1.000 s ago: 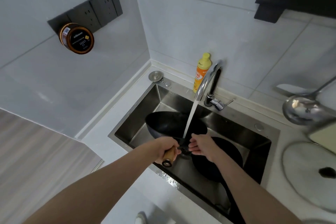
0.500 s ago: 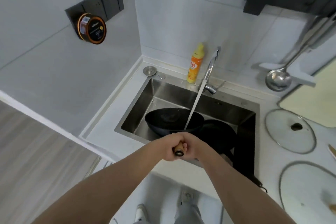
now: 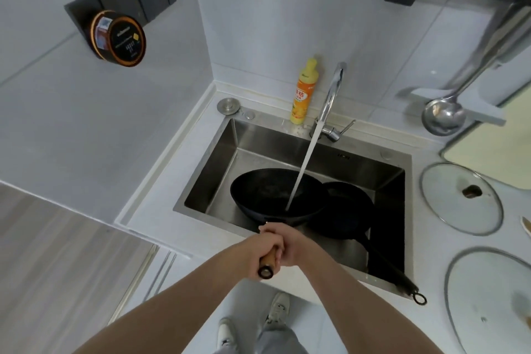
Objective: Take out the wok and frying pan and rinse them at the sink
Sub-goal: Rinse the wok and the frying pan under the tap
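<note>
A black wok (image 3: 267, 192) sits in the steel sink (image 3: 218, 158), tilted a little toward me. Water from the chrome tap (image 3: 333, 89) streams into its near side. Both hands hold its wooden handle (image 3: 267, 264): my left hand (image 3: 255, 253) wraps the handle near its dark end, and my right hand (image 3: 287, 244) closes over it just beside, nearer the wok. A black frying pan (image 3: 344, 213) lies in the sink to the right, partly under the wok's rim, its long handle (image 3: 393, 273) resting over the sink's front right corner.
A yellow dish soap bottle (image 3: 303, 95) stands behind the sink by the tap. Two glass lids (image 3: 459, 198) (image 3: 488, 302) lie on the counter at the right. A ladle (image 3: 442, 115) hangs on the wall. A round tin (image 3: 119, 39) sticks out from the left wall.
My right hand has left the water stream and joined the left on the wok handle. My view has pulled back and up from the sink.
</note>
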### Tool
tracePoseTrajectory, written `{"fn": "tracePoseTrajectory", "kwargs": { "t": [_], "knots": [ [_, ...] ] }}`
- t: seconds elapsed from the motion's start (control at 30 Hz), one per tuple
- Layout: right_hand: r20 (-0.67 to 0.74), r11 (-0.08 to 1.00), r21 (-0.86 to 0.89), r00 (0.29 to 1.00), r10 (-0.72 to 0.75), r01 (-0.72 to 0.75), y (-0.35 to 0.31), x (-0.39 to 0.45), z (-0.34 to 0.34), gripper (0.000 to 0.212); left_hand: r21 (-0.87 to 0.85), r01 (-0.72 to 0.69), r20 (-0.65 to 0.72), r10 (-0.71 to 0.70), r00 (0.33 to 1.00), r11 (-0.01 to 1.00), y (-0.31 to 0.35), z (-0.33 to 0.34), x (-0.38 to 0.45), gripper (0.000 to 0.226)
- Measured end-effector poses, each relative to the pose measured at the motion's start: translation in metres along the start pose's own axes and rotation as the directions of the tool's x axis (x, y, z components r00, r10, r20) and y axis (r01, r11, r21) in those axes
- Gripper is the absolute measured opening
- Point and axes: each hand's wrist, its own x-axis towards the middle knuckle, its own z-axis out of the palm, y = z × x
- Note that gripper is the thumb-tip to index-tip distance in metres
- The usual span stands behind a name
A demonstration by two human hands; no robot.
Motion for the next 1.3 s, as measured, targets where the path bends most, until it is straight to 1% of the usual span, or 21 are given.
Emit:
{"fn": "tracePoseTrajectory", "kwargs": {
  "t": [0.1,0.17,0.23,0.33,0.37,0.43,0.5,0.57,0.63,0.67,0.73,0.8,0.93,1.07,1.2,1.3],
  "knots": [
    [-0.066,1.0,-0.008,0.998,0.026,-0.026,0.001,0.002,0.003,0.036,-0.064,0.035,0.0,-0.035,0.999,0.997,0.0,0.002,0.001,0.006],
    [-0.095,1.0,0.013,0.995,0.011,-0.01,-0.006,0.0,0.001,0.037,-0.088,0.042,0.024,-0.04,0.999,0.995,0.004,0.007,-0.001,0.006],
    [-0.123,1.0,0.024,0.992,0.001,0.002,-0.017,-0.006,0.004,0.035,-0.091,0.032,0.039,-0.028,0.999,0.995,0.013,0.011,-0.004,0.01],
    [-0.135,0.998,-0.061,0.991,-0.012,0.004,-0.027,-0.014,0.012,0.036,-0.069,0.028,0.022,-0.026,0.999,0.997,0.026,0.014,-0.007,0.021],
    [-0.127,0.998,-0.068,0.992,-0.018,0.01,-0.027,-0.018,0.016,0.034,-0.073,0.023,0.014,-0.022,1.0,0.997,0.028,0.013,-0.008,0.021],
    [-0.161,0.994,-0.105,0.986,-0.03,0.013,-0.024,-0.024,0.024,0.028,-0.071,0.015,0.011,-0.015,1.0,0.997,0.024,0.011,-0.013,0.019],
    [-0.216,0.988,-0.157,0.976,-0.032,-0.003,-0.012,-0.026,0.028,0.019,-0.067,0.022,0.014,-0.021,1.0,0.998,0.009,0.008,-0.018,0.016],
    [-0.25,0.982,-0.191,0.967,-0.04,-0.009,0.004,-0.029,0.029,0.012,-0.087,0.018,0.049,-0.014,0.999,0.996,-0.014,0.005,-0.02,0.015],
    [-0.321,0.98,-0.197,0.945,-0.058,-0.007,0.022,-0.041,0.035,0.026,-0.112,0.021,0.102,-0.01,0.995,0.994,-0.036,-0.001,-0.027,0.016],
    [-0.328,0.981,-0.191,0.943,-0.058,-0.007,0.027,-0.046,0.038,0.032,-0.104,0.014,0.127,-0.001,0.992,0.994,-0.044,-0.003,-0.031,0.016],
    [-0.343,0.987,-0.16,0.936,-0.073,0.019,0.039,-0.063,0.048,0.036,-0.073,-0.023,0.187,0.036,0.982,0.997,-0.058,-0.01,-0.04,0.018],
    [-0.359,0.987,-0.147,0.926,-0.117,0.068,0.046,-0.074,0.057,0.033,-0.063,-0.071,0.211,0.083,0.974,0.995,-0.066,-0.012,-0.048,0.021],
    [-0.371,0.961,-0.217,0.896,-0.245,0.172,0.063,-0.081,0.068,0.03,0.017,-0.165,0.184,0.16,0.97,0.986,-0.088,-0.017,-0.051,0.021],
    [-0.388,0.948,-0.252,0.878,-0.281,0.193,0.077,-0.082,0.074,0.036,0.132,-0.262,0.123,0.247,0.961,0.956,-0.106,-0.024,-0.046,0.023],
    [-0.396,0.957,-0.183,0.874,-0.281,0.224,0.075,-0.081,0.074,0.036,0.204,-0.345,0.101,0.331,0.938,0.916,-0.102,-0.022,-0.047,0.011],
    [-0.383,0.952,-0.121,0.871,-0.307,0.282,0.074,-0.078,0.07,0.037,0.252,-0.352,0.077,0.344,0.936,0.901,-0.099,-0.017,-0.05,0.01]
  ]
}}
